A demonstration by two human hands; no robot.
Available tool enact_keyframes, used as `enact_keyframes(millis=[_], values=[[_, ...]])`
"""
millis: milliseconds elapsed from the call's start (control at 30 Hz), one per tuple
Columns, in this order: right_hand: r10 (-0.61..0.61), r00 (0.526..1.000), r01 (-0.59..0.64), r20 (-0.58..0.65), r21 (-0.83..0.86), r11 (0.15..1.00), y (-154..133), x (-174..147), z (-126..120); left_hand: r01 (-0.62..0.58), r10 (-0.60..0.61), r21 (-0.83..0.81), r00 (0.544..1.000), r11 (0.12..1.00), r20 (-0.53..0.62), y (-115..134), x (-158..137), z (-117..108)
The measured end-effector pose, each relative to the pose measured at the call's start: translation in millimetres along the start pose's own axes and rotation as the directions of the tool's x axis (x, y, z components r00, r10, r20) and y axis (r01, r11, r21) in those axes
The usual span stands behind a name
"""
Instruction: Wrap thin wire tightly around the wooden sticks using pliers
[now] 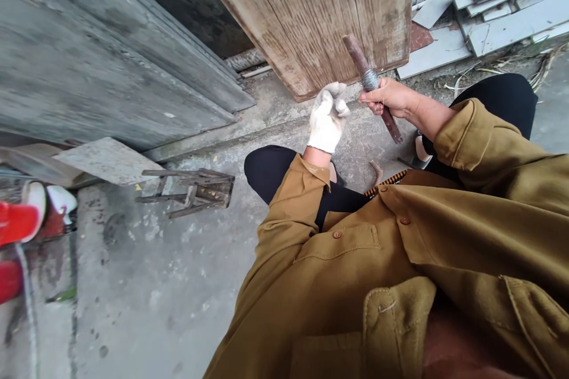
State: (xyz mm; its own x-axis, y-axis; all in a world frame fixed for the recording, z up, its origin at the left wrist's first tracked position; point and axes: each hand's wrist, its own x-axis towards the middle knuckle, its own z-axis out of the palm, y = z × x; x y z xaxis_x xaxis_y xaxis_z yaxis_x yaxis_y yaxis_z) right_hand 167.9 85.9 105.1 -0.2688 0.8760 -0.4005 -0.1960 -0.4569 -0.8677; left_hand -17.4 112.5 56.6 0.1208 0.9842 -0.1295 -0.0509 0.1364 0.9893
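My right hand [393,96] is bare and wrapped round a brown wooden stick [357,54], which it holds at a slant. Just above my fingers, a coil of thin metal wire [370,80] is wound round the stick. To its left, my left hand [328,117] wears a white work glove and has its fingers curled closed. What those fingers hold, if anything, is too small to make out. Below the stick, a short curved piece of wood [377,172] lies on the concrete between my feet.
Weathered wooden boards [320,6] lean in front of me, with large grey planks [111,59] to the left. A small wooden stool [195,189] lies on the concrete floor [146,296]. White tile pieces [515,29] are stacked at upper right. Red items [18,222] sit at far left.
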Motion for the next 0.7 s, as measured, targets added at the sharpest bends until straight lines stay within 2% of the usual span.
enact_keyframes(millis=[67, 133, 233, 367, 467, 600, 700], values=[[0.031, 0.999, -0.032, 0.018, 0.043, 0.999, 0.3, 0.0, 0.3, 0.015, -0.018, -0.08, 0.999, 0.997, -0.033, 1.9, 1.2, -2.0], [0.055, 0.996, -0.059, 0.07, 0.069, 0.996, 1.4, 0.2, -0.8, 0.026, -0.028, -0.102, 0.999, 0.994, -0.017, 1.8, 1.0, -3.1], [0.07, 0.988, -0.086, 0.14, 0.112, 0.99, 4.3, 2.0, -4.3, -0.049, 0.048, 0.01, 0.996, 0.999, 0.081, 1.2, -2.0, -3.9], [0.075, 0.982, -0.102, 0.176, 0.151, 0.983, 8.2, 6.2, -7.9, -0.18, 0.15, 0.117, 0.963, 0.977, 0.226, 1.5, -6.7, -3.5], [0.088, 0.983, -0.109, 0.164, 0.123, 0.986, 9.4, 7.8, -7.4, -0.195, 0.148, 0.163, 0.953, 0.967, 0.263, 1.7, -8.0, -1.7], [0.11, 0.989, -0.117, 0.099, 0.069, 0.991, 7.4, 5.9, -4.1, -0.182, 0.13, 0.234, 0.966, 0.955, 0.222, 2.9, -7.4, -0.4], [0.139, 0.987, -0.143, 0.086, 0.042, 0.989, 3.9, 2.4, -1.4, -0.224, 0.155, 0.262, 0.953, 0.939, 0.259, 4.8, -6.4, -2.3]])
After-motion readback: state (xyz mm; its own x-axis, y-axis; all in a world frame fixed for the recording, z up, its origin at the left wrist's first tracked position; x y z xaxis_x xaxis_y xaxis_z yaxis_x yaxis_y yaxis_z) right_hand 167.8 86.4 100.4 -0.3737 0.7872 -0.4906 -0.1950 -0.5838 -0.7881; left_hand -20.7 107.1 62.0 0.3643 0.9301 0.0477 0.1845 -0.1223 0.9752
